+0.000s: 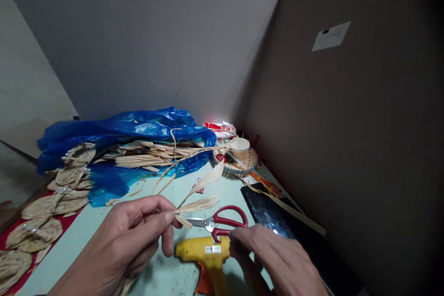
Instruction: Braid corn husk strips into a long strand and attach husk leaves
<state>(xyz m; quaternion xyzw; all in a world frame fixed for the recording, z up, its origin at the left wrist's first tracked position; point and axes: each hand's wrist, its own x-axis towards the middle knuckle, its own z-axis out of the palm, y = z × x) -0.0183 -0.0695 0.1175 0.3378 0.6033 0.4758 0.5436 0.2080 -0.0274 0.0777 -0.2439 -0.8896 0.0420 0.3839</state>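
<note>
My left hand [133,236] pinches pale dried husk strips [199,203] between thumb and forefinger. Their flared ends fan out to the right, one of them pointing up. On the other side, my right hand [274,259] is half curled with its fingers apart, and I see nothing in it. Its fingertips are close to the back end of a yellow glue gun [204,249] with an orange trigger; whether they touch it is unclear. Red-handled scissors [222,222] lie just beyond the glue gun, their blades partly behind the husk strips.
Behind, a blue plastic bag [138,125] holds a heap of husk strips [156,155]. Braided husk pieces [38,231] lie on red material at left. A woven basket [236,166] carries a cup [240,145]. At right lies a dark tablet-like device [267,212] beside a wall.
</note>
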